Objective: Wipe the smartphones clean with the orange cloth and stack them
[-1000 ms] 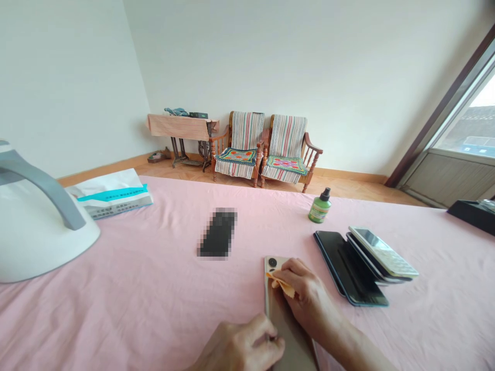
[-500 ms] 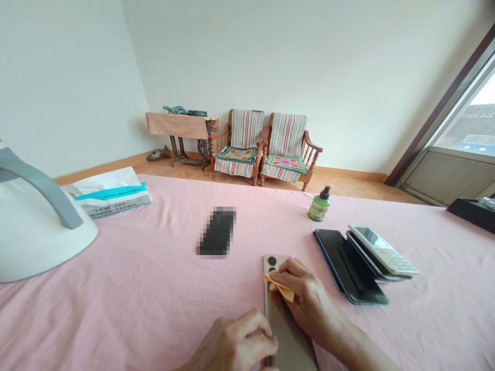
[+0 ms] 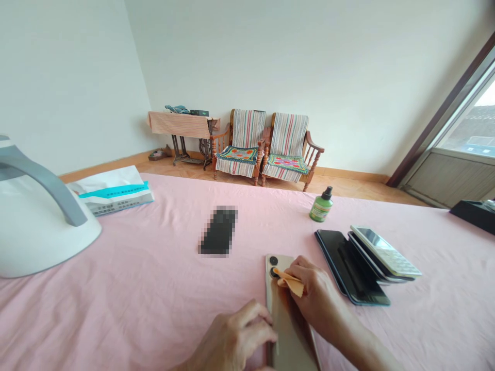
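A gold smartphone (image 3: 288,330) lies back side up on the pink cloth, its camera lenses at the far end. At its left edge, my left hand (image 3: 235,335) grips the phone with bent fingers, steadying it flat. My right hand (image 3: 315,288) pinches a small orange-yellow wiping cloth (image 3: 293,284) and presses it on the phone's back beside the lenses. Part of the cloth is hidden under the fingers. Right of that hand, a pile of phones (image 3: 359,273) sits, with a white one (image 3: 386,250) on top.
Beyond the gold phone lies a dark, pixelated rectangular object (image 3: 218,232). A green spray bottle (image 3: 320,205) stands behind the pile. On the left are a white kettle-like vessel (image 3: 46,232) and a tissue pack (image 3: 116,190). A black object (image 3: 474,214) rests at the far right.
My right hand has slid the wiping cloth slightly to the right, uncovering more of the second lens. My left hand has shifted a little up along the phone's edge.
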`<move>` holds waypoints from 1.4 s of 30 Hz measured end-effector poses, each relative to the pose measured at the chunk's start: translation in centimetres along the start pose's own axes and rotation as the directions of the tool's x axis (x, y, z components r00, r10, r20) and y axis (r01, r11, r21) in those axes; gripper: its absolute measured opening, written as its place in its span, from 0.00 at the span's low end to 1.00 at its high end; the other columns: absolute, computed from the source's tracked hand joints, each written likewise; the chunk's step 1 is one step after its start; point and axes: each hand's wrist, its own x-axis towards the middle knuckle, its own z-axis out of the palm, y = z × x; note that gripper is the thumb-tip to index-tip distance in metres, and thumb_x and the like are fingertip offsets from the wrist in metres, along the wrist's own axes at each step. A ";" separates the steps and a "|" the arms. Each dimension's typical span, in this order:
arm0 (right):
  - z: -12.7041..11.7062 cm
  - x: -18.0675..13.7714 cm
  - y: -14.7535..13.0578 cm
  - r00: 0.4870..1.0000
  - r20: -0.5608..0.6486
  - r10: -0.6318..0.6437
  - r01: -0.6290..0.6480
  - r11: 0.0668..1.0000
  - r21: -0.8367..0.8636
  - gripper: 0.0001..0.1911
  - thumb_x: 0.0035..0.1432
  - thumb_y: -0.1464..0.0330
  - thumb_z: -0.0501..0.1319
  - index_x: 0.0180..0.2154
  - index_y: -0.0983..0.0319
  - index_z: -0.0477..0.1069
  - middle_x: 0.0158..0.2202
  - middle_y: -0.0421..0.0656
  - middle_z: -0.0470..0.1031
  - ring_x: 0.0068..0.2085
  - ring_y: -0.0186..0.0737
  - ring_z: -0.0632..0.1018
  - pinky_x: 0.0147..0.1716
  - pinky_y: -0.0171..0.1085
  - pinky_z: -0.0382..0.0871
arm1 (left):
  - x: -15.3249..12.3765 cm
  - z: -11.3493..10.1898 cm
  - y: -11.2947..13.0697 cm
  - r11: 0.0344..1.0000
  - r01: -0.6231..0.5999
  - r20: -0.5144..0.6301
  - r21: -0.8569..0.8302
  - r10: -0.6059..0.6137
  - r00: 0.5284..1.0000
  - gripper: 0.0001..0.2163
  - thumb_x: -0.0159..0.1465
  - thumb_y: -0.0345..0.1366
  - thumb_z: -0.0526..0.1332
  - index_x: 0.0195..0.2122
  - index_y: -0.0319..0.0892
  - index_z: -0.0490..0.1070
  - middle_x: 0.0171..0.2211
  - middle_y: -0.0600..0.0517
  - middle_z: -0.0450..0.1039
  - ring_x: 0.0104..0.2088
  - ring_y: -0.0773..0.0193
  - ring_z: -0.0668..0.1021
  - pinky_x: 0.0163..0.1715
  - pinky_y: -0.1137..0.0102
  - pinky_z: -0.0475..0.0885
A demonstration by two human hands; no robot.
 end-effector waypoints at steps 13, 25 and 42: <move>-0.4 0.0 -0.1 0.986 0.081 -0.145 0.139 0.988 0.072 0.13 0.56 0.81 0.57 0.27 0.62 0.76 0.30 0.41 0.69 0.31 0.35 0.73 0.28 0.32 0.64 | -0.4 2.4 -1.5 0.982 -0.146 -0.148 0.120 0.163 0.975 0.10 0.64 0.45 0.58 0.37 0.45 0.73 0.39 0.53 0.73 0.23 0.71 0.77 0.20 0.80 0.69; 0.9 -0.1 -0.4 0.987 0.050 -0.153 0.150 0.987 0.060 0.13 0.56 0.82 0.56 0.26 0.62 0.72 0.31 0.41 0.68 0.31 0.35 0.71 0.29 0.33 0.63 | -0.7 3.1 -2.1 0.975 -0.169 -0.123 0.142 0.187 0.975 0.12 0.63 0.47 0.59 0.39 0.44 0.72 0.44 0.50 0.74 0.29 0.66 0.81 0.26 0.78 0.74; -0.1 0.7 0.4 0.997 -0.026 -0.077 0.078 0.996 0.048 0.10 0.55 0.80 0.56 0.27 0.63 0.71 0.30 0.42 0.68 0.31 0.36 0.72 0.31 0.34 0.63 | -0.5 3.2 -1.9 0.965 -0.153 -0.134 0.215 0.184 0.974 0.08 0.63 0.42 0.60 0.37 0.44 0.72 0.44 0.49 0.75 0.27 0.66 0.81 0.25 0.78 0.75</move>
